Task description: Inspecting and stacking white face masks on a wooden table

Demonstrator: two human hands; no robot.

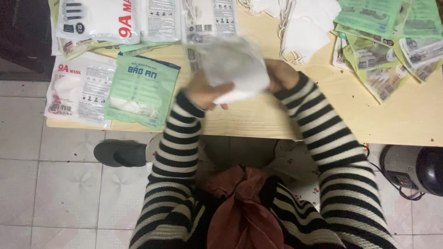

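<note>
both hands [210,90] round white packet [235,69]

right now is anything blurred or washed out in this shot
In the head view, the white packet held between the left hand and right hand is smeared by motion blur; the green mask pack on the wooden table stays sharp; light is even, with mild glare on the white mask packs at top left.

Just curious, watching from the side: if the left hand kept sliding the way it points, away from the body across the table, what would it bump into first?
Likely the clear printed packet beyond the white pouch that the left hand holds; motion blur leaves depth uncertain.
</note>
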